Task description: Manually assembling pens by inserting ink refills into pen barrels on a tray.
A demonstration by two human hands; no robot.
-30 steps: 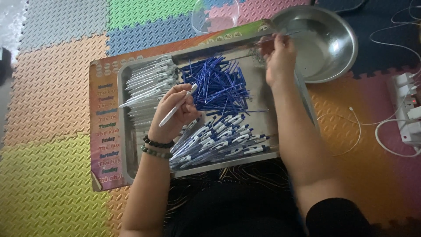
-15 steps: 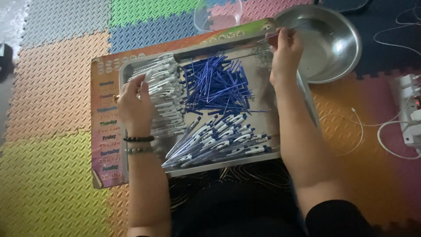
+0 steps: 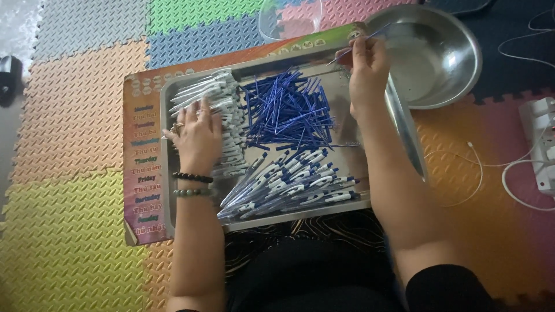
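A steel tray [image 3: 399,124] on the floor holds three heaps: white pen barrels [image 3: 228,104] at the left, blue refills [image 3: 289,107] in the middle, and assembled white-and-blue pens [image 3: 289,182] at the front. My left hand [image 3: 196,136] lies spread on the white barrel heap, holding nothing. At the tray's far right corner, my right hand [image 3: 367,66] pinches one thin blue refill [image 3: 361,45] that points toward the steel bowl.
A round steel bowl [image 3: 439,55] sits beyond the tray's right corner, a clear plastic bowl [image 3: 289,17] behind the tray. A printed board [image 3: 144,167] lies under the tray. A white power strip [image 3: 540,144] and cables lie at the right on coloured foam floor mats.
My left hand carried a white pen from the tray's middle to the barrel heap at the left and now rests there empty. My right hand stayed at the far corner.
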